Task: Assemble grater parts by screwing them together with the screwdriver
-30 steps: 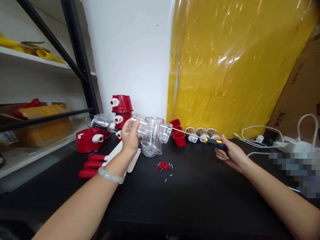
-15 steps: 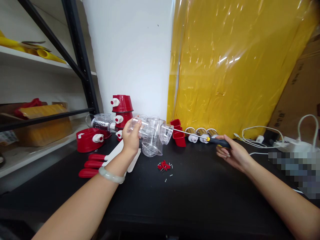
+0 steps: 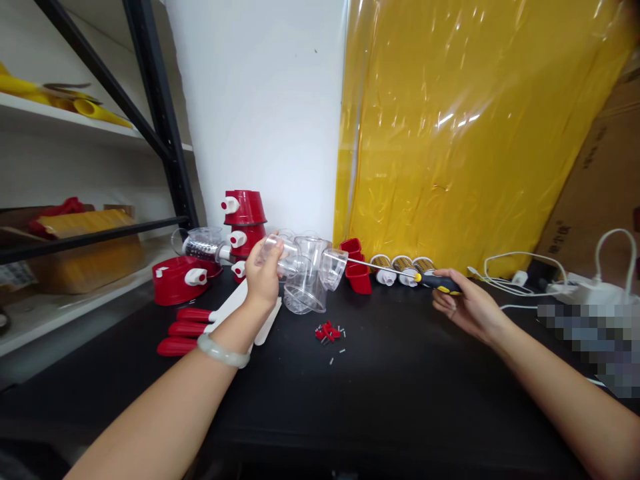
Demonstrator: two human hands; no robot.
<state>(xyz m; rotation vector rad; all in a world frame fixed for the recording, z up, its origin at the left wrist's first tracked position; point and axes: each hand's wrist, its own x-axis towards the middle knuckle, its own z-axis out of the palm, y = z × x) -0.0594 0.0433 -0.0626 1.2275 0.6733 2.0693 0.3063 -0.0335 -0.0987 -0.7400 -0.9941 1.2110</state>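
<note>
A clear plastic housing (image 3: 311, 267) with several tube-like openings is held above the black table. My left hand (image 3: 265, 270) is closed around its left tube. In my right hand (image 3: 463, 303) is the dark handle of a screwdriver (image 3: 434, 283) with yellow accents. Its long shaft points left into the housing's right opening; the tip is hard to make out through the clear plastic. Below the housing lies a small pile of red plastic pieces (image 3: 327, 332) with little metal pins or screws (image 3: 331, 361) scattered around it.
Red bases (image 3: 245, 208) with white knobs are stacked behind my left hand, and another red base (image 3: 175, 281) stands left. Red-handled white paddles (image 3: 187, 329) lie under my left forearm. Behind are red hoppers (image 3: 359, 277), grater drums (image 3: 383, 269) and white cables (image 3: 525, 257).
The screwdriver handle has turned in my right hand, so more of its yellow accent shows. The housing and my left hand have hardly moved.
</note>
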